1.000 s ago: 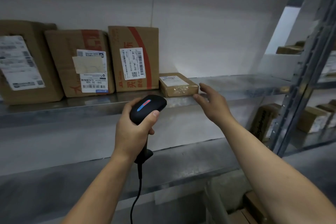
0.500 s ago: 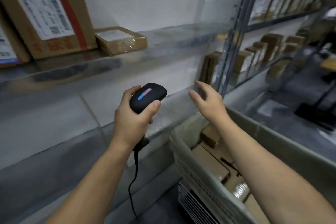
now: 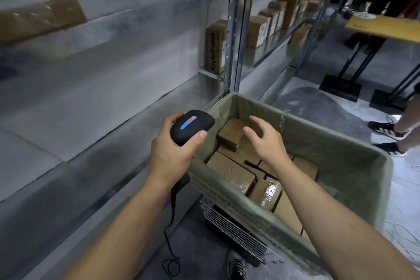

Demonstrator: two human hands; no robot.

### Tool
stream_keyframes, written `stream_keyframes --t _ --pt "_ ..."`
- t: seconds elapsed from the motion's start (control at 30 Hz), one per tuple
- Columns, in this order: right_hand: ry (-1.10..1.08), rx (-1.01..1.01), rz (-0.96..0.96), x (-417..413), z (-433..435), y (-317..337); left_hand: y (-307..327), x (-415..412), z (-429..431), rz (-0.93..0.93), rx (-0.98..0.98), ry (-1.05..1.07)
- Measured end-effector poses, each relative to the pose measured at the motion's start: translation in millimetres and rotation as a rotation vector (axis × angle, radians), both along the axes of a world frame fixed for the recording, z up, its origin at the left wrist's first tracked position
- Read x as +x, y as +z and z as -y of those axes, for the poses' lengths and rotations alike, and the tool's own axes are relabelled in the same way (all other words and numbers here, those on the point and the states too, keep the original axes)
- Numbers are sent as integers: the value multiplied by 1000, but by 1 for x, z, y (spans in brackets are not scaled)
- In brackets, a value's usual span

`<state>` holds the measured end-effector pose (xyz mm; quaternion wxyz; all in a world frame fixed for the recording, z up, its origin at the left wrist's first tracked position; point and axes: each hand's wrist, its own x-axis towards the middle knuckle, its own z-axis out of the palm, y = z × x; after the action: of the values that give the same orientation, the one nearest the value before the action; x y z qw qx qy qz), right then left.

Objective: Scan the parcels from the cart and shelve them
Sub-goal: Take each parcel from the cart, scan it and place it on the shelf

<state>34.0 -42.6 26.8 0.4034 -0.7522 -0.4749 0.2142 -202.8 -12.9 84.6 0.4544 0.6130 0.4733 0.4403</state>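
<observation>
At the upper left of the frame, a flat brown parcel [image 3: 38, 11] is seen lying on the metal shelf [image 3: 141, 16], blurred, so its label cannot be read. The shelf run below it, across the left half of the frame, is shown bare and grey.

Just left of centre, the black scanner [image 3: 193, 125] is gripped by the left hand [image 3: 172, 159], fingers and thumb wrapped round its head, the red and blue strip on top facing up. Its cable [image 3: 170, 229] is seen hanging down to the floor at the lower centre.

Right of centre, the cart [image 3: 341, 141], lined with green cloth over a wire basket, is parked against the shelving. Brown cardboard parcels are packed inside it; one small box [image 3: 230, 135] sits highest, at the near-left corner. The right hand [image 3: 268, 143] is held over the parcels with fingers spread and lightly bent, nothing grasped, its fingertips just beside that top box; whether it is touched cannot be told.

At the upper right, further shelves of boxes and a yellow tabletop [image 3: 384, 26] are visible, and another person's shoes at the right edge.

The step in hand is judged to be the picking of the next parcel from the cart. For the next move, the top box would need to be grasped, its label turned toward the scanner and read, and a free place on the shelf found.
</observation>
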Motion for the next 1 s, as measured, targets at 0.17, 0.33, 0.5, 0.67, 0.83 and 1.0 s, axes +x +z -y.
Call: stream_keyframes --t 0.17,0.33,0.5,0.67,0.83,1.0 --pt "-44 -65 -62 26 -9 -27 -14 31 -23 -74 -25 -16" --pt "-40 -110 -104 51 -34 -47 -30 63 -45 -126 -59 -3" --pt "29 -168 -107 65 -65 -70 -46 86 -65 -150 -91 37" --pt "41 -220 -126 69 -92 -93 -59 95 -87 -181 -140 52" --pt "34 -264 -152 70 -125 -121 -77 100 -115 -196 -208 28" --pt "-7 -323 -196 67 -165 -152 -98 113 -150 -218 -246 -13"
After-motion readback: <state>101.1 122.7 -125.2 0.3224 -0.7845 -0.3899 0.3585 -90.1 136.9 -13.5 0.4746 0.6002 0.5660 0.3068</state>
